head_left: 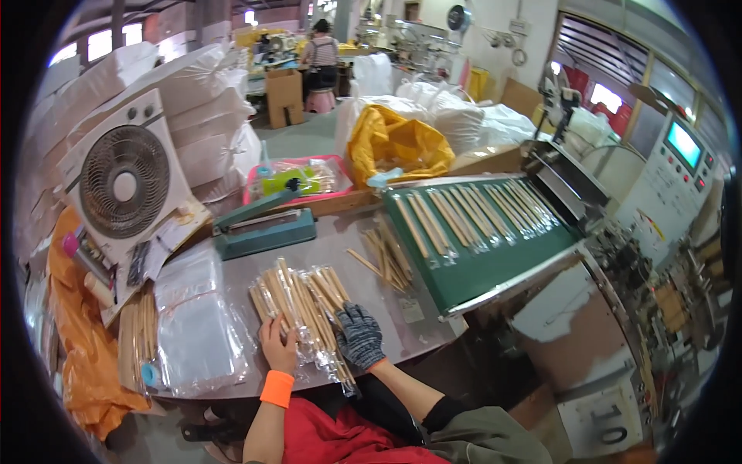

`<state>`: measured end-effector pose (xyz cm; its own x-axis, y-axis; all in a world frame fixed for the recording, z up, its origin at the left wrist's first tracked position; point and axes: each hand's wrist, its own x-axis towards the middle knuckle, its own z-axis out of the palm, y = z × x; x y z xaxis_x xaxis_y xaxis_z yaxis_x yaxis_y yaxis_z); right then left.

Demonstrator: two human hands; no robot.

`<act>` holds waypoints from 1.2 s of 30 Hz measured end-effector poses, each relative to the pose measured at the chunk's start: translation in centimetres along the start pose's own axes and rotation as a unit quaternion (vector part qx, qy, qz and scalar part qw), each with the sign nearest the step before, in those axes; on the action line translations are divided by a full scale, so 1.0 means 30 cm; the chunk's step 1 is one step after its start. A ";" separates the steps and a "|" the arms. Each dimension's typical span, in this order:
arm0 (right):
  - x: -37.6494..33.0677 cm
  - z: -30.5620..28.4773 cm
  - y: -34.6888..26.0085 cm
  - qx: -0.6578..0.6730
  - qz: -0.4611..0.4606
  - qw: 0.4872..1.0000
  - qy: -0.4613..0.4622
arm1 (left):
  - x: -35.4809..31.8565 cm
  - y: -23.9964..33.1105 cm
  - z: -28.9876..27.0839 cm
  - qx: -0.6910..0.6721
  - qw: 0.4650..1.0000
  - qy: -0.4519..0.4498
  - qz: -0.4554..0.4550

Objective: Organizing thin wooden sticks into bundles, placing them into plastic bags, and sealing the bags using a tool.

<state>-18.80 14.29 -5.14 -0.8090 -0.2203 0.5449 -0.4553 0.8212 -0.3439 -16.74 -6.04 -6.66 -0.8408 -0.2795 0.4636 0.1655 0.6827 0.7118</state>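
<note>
Packs of slim wooden sticks in clear plastic sleeves (pixel 297 309) lie in a loose heap at the near edge of the grey table (pixel 332 240). At the heap's left side, my bare left hand (pixel 278 346), with an orange band on its wrist, has its fingers and thumb bent against the packs. From the right, my right hand (pixel 361 337), in a grey knitted glove, curls its fingers over the heap's edge. Its palm side is hidden. The lower ends of some packs hang toward my lap between the two hands.
Wrapped sticks lie in rows on a green conveyor belt (pixel 456 267) at right, with a control box (pixel 672 174) beyond. Loose sticks (pixel 386 255) lie beside it. Left are a teal bag sealer (pixel 267 232), clear plastic bags (pixel 197 325) and a fan (pixel 124 182). A person (pixel 321 54) is far back.
</note>
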 end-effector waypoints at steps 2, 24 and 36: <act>0.000 -0.008 -0.002 0.001 0.011 1.000 -0.023 | -0.001 -0.005 0.001 -0.002 1.000 -0.008 0.008; 0.371 -0.057 0.257 -0.176 -0.058 0.950 -0.250 | 0.005 0.025 0.010 0.011 1.000 -0.017 -0.007; 0.455 -0.463 0.478 -0.129 -0.225 0.962 -0.083 | 0.021 0.018 -0.023 0.055 0.998 -0.022 -0.024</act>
<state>-31.20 30.37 7.99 -0.6101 -0.6472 0.4570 -0.6826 0.7222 0.1116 -16.83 -6.30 -5.63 -0.8682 -0.2852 0.4061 0.0696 0.7403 0.6687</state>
